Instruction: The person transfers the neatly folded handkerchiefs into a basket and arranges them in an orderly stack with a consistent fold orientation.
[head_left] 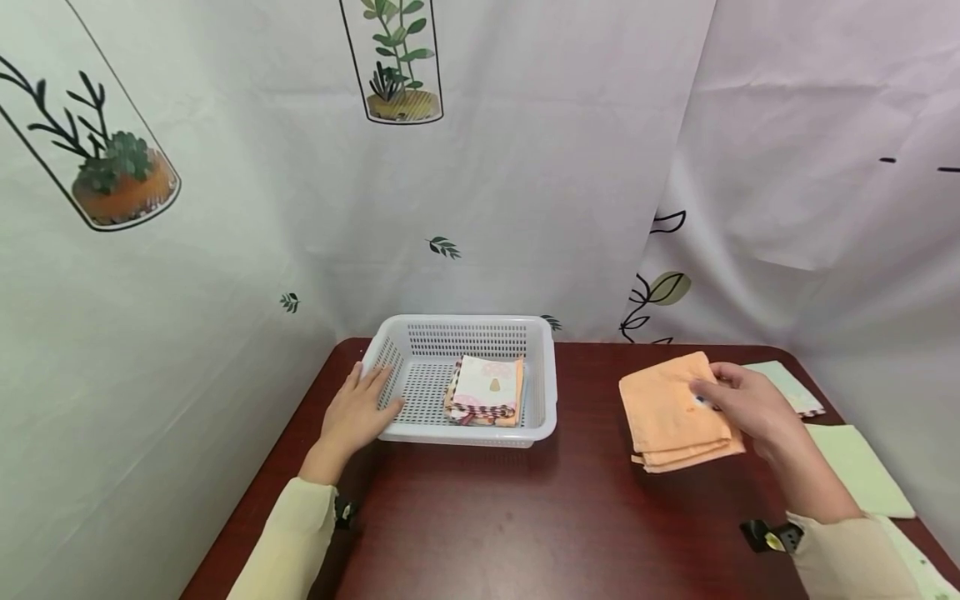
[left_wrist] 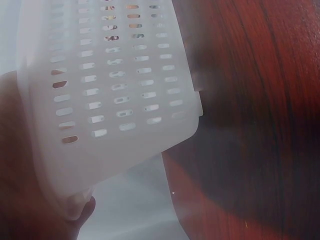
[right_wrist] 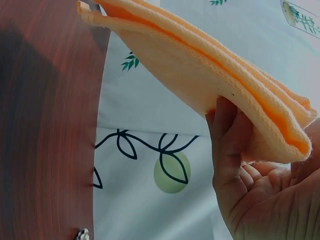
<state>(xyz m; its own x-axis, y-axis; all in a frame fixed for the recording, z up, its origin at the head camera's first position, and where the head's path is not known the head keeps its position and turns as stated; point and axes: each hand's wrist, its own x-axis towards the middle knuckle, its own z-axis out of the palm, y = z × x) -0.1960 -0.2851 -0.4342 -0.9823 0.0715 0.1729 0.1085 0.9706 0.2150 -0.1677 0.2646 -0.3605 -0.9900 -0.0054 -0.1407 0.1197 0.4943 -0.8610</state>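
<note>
My right hand (head_left: 750,404) pinches a folded orange towel (head_left: 667,408) above the table's right side, thumb on top. In the right wrist view, fingers press under the towel (right_wrist: 200,60), whose folded layers show along the edge. My left hand (head_left: 358,410) rests with spread fingers on the left rim of a white plastic basket (head_left: 465,433). Inside the basket, toward its right side, lies a stack of folded cloths (head_left: 486,387), topped by a white one with a pink print. The left wrist view shows the basket's slotted wall (left_wrist: 120,160) close up.
Along the right table edge lie a folded pale green cloth with a checked edge (head_left: 783,385), a light green cloth (head_left: 862,471) and another pale cloth (head_left: 918,554). The dark red wooden table (head_left: 480,517) meets printed white curtains (head_left: 525,208) at its back and sides.
</note>
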